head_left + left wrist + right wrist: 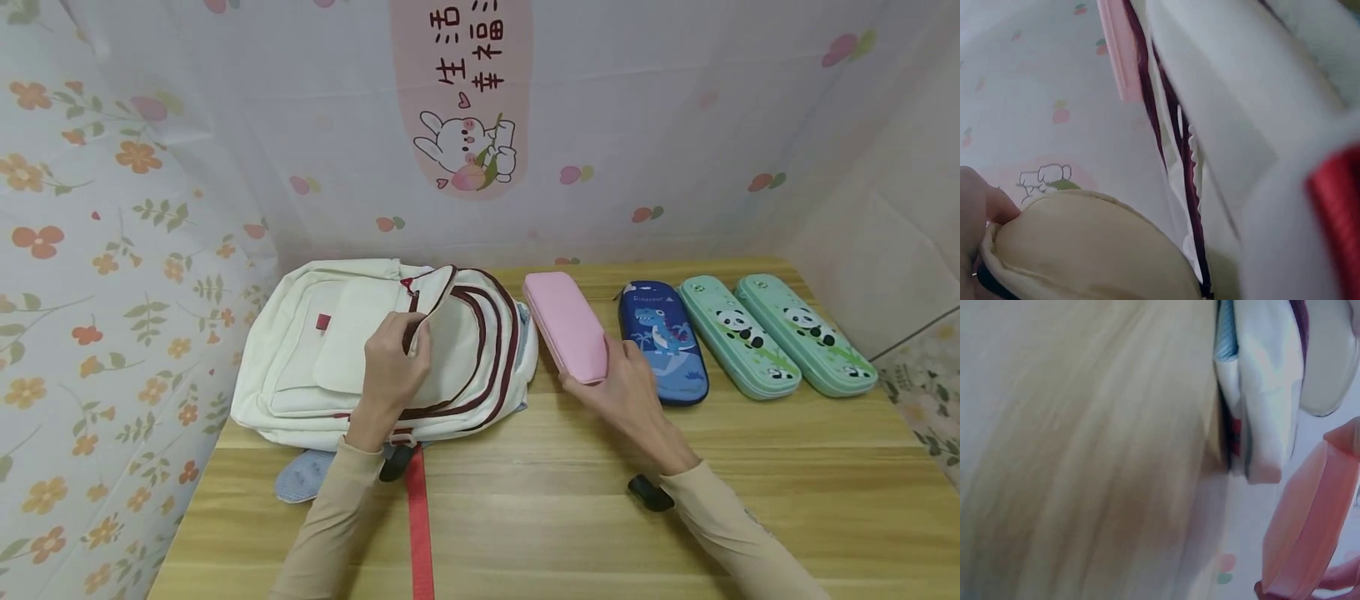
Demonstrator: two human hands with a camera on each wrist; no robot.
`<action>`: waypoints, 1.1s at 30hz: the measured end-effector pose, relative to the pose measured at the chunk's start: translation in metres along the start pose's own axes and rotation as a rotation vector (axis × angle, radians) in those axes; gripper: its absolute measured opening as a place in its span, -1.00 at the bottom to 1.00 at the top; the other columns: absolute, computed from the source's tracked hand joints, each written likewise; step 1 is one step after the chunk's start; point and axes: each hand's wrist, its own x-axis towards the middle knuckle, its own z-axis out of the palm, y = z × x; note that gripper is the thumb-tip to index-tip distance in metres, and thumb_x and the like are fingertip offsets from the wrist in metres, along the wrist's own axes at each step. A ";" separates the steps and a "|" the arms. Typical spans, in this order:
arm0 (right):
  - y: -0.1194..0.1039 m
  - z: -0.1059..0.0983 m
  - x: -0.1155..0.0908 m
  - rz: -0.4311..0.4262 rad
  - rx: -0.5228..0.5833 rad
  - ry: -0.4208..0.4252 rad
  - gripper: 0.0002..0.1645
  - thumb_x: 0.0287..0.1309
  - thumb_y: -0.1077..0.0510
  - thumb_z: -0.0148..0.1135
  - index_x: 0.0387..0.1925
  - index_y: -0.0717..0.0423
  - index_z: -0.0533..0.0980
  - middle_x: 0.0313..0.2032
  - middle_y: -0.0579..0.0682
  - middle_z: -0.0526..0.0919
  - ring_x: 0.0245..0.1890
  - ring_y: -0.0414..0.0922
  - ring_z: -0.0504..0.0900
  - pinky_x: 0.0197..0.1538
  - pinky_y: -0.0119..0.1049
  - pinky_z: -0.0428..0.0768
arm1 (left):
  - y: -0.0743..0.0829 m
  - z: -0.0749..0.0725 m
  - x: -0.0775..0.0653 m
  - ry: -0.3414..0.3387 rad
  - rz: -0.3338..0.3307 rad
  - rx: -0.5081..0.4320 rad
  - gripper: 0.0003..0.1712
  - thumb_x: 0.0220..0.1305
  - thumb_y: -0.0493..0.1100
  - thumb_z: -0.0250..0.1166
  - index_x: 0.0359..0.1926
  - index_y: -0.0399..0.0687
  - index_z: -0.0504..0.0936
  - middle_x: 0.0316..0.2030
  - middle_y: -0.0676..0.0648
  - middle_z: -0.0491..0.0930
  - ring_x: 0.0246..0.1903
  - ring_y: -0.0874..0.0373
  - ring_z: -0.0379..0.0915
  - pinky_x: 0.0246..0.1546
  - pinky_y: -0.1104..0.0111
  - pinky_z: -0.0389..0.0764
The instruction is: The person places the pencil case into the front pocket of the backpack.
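A white backpack [296, 358] with dark red zipper trim lies on the table, its front pocket unzipped. My left hand [390, 367] pinches the edge of the pocket's flap and holds it raised; in the left wrist view the flap's beige lining [1091, 244] shows beside the fingers. To the right of the bag, my right hand [628, 396] grips a pink pencil case [567, 321] by its near end. The case is tilted, close to the bag's right side. In the right wrist view, fingers hold the pink pencil case [1304, 519] along its edges.
Right of the pink case are a blue dinosaur pencil case [663, 346] and two green panda pencil cases [738, 333]. A red strap [420, 525] runs from under the bag toward the table's near edge. Patterned cloth [637, 125] hangs behind the wooden table [540, 517].
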 end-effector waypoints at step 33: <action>-0.094 0.039 0.058 -0.494 0.185 -0.527 0.09 -0.26 -0.10 0.57 0.32 0.30 0.39 0.22 0.19 0.56 0.23 0.08 0.48 0.32 0.00 0.46 | -0.015 -0.031 0.005 0.137 -0.105 -0.025 -0.83 0.34 -0.32 0.25 -0.21 -0.39 0.69 -0.38 -0.27 0.68 -0.50 0.00 0.57 -0.42 0.60 0.43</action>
